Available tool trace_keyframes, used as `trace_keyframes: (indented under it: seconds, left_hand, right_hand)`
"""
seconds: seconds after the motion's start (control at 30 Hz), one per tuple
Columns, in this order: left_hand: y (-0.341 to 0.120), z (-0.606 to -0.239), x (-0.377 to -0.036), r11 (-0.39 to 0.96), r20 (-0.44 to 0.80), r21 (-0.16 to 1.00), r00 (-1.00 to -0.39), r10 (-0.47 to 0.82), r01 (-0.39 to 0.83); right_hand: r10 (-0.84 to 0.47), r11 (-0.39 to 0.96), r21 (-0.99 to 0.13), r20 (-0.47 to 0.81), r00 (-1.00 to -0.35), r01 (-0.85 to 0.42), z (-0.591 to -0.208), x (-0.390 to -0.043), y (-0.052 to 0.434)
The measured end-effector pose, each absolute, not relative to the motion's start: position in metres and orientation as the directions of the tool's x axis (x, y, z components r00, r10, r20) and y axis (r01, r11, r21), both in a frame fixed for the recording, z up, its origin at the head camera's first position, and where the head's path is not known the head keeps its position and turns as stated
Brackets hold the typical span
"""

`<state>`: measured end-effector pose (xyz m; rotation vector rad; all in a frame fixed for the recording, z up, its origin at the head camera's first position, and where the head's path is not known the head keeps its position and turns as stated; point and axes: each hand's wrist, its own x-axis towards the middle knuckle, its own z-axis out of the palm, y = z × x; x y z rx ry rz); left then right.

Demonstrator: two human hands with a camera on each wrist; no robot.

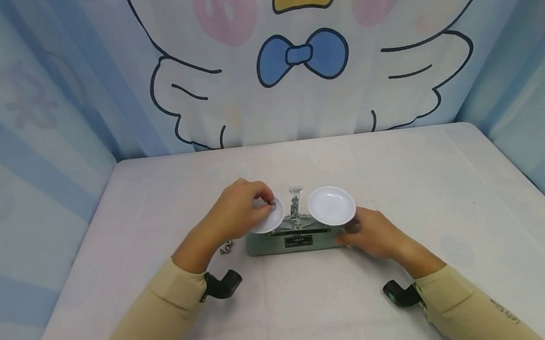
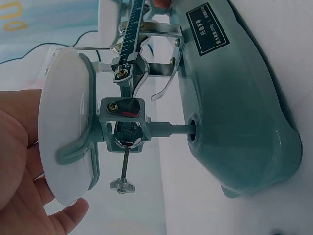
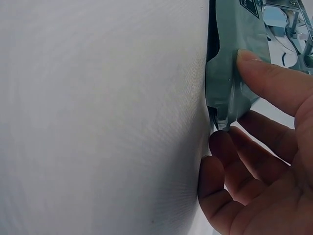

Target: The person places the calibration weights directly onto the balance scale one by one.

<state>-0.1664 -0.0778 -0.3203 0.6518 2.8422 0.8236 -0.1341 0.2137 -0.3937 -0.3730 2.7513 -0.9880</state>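
Lettering (image 1: 504,310) on the right sleeve (image 1: 465,296) is too tiny to read from here. Right hand (image 1: 374,232) has its fingers gripping one end of a green balance (image 1: 262,245) — dark label (image 1: 298,241), pale Chinese characters — mid-way across the whitish tabletop (image 1: 312,310). Left hand's (image 1: 242,209) fingers pinch a small metal bit (image 1: 273,204) over the left pan (image 1: 271,223). Blue-and-white cartoon curtain (image 1: 305,105) behind.

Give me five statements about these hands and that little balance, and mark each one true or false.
1. The left hand pinches a small shiny piece over the left white pan. True.
2. The right hand touches the green base. True.
3. Both pans are heaped high. False: the right white pan looks empty.
4. Loose metal lies by the base's right end. False: small metal pieces lie by its left end.
5. The person wears bright red. False: the sleeves are tan.
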Motion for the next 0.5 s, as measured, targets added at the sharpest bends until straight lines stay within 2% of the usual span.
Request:
trace_keyframes:
  seconds: [0.5]
  left_hand:
    - [-0.0843,-0.3171,-0.1629,0.781,-0.017,0.533,-0.919,0.395,0.326]
  right_hand:
    - [-0.287,0.754,-0.640,-0.112,-0.951,-0.152,-0.3928,-0.1341,0.2135]
